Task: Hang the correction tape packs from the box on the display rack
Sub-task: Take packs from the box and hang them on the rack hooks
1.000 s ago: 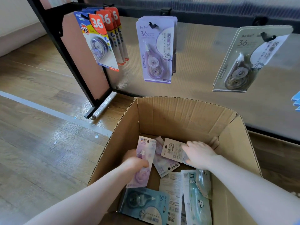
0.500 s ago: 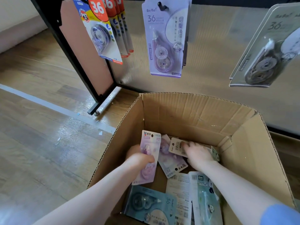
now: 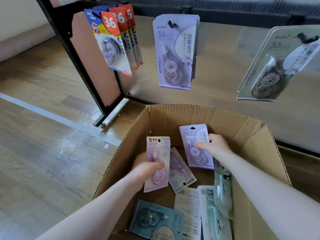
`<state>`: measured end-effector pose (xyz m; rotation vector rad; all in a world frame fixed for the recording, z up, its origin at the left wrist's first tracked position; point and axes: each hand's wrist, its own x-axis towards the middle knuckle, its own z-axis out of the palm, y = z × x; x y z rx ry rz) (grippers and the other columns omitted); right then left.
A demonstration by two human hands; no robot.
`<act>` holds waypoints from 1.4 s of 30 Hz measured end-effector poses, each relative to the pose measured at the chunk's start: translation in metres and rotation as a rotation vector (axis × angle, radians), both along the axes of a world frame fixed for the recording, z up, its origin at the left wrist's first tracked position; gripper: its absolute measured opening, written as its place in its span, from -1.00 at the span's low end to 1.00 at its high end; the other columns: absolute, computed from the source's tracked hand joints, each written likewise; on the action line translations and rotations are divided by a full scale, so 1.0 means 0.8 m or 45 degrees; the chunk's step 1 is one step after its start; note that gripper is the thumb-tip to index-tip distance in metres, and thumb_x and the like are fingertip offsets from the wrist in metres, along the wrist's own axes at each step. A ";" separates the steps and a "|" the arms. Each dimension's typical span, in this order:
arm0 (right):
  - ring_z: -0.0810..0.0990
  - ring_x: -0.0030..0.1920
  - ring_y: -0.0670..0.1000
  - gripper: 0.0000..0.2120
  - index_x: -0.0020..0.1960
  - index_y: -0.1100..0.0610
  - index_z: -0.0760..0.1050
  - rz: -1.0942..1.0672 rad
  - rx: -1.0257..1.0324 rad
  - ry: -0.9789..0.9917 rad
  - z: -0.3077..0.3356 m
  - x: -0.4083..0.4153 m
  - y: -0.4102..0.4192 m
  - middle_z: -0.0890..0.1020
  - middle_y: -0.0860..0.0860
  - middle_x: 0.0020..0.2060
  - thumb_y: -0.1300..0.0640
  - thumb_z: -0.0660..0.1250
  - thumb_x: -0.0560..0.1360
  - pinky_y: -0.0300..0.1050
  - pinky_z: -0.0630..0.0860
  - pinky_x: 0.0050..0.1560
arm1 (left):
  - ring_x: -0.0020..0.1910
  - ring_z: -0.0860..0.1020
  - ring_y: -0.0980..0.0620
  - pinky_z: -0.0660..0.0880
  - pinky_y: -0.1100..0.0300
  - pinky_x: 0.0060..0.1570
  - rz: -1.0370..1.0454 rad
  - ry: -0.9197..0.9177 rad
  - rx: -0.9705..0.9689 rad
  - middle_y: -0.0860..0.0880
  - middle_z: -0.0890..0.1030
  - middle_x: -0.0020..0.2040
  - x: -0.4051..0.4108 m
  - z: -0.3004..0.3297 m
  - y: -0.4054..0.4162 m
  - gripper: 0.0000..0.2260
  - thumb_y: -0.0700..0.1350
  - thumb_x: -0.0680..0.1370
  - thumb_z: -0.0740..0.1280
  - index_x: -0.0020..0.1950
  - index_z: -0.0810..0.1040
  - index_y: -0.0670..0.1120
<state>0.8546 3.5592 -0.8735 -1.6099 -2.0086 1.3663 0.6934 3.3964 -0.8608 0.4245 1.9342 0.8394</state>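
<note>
Both my hands are inside the open cardboard box (image 3: pixel 256 146). My left hand (image 3: pixel 147 168) grips a pale purple correction tape pack (image 3: pixel 156 151), held upright. My right hand (image 3: pixel 215 146) holds a lilac "36" pack (image 3: pixel 190 141) face up, lifted above the others. Another purple pack (image 3: pixel 181 172) lies flat between them. Blue and panda-print packs (image 3: pixel 220 193) fill the near part of the box. On the display rack (image 3: pixel 223 59) behind hang orange-and-blue "36" packs (image 3: pixel 110 42), lilac packs (image 3: pixel 174 52) and a grey pack (image 3: pixel 277 66) on black hooks.
The rack's black frame and foot (image 3: pixel 100 122) stand on the wooden floor (image 3: pixel 43 153) left of the box. A pale tape line (image 3: pixel 57 116) crosses the floor, with small scraps near it.
My right hand has picked up a lilac pack and turned it face up, raising it in the box. My left hand still holds its purple pack, slightly higher.
</note>
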 end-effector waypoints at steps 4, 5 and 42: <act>0.62 -0.12 0.06 -0.93 -0.15 0.11 0.54 -0.019 -0.005 0.112 0.022 0.010 -0.002 0.65 0.07 -0.12 0.23 0.43 0.43 -0.05 0.50 -0.10 | -0.06 0.63 -0.02 0.55 0.11 -0.01 0.096 -0.037 0.093 -0.11 0.64 0.02 0.003 0.007 -0.007 -0.72 -0.25 0.42 0.47 0.10 0.54 -0.11; 0.62 -0.12 0.06 -0.93 -0.16 0.11 0.55 -0.016 0.005 0.117 0.028 0.014 -0.004 0.65 0.07 -0.12 0.22 0.43 0.43 -0.03 0.51 -0.10 | -0.06 0.64 -0.03 0.56 0.09 0.00 0.108 -0.059 0.125 -0.11 0.65 0.02 0.004 0.009 -0.008 -0.73 -0.26 0.42 0.48 0.08 0.55 -0.11; 0.65 -0.16 0.10 -0.78 -0.27 0.08 0.54 -0.010 0.295 0.758 0.253 -0.068 -0.007 0.67 0.03 -0.27 -0.01 0.37 0.49 -0.10 0.44 -0.26 | -0.24 0.66 -0.12 0.56 0.07 -0.26 0.329 0.193 0.813 -0.16 0.69 -0.23 -0.041 0.230 -0.007 -0.63 -0.14 0.14 0.43 -0.09 0.59 -0.21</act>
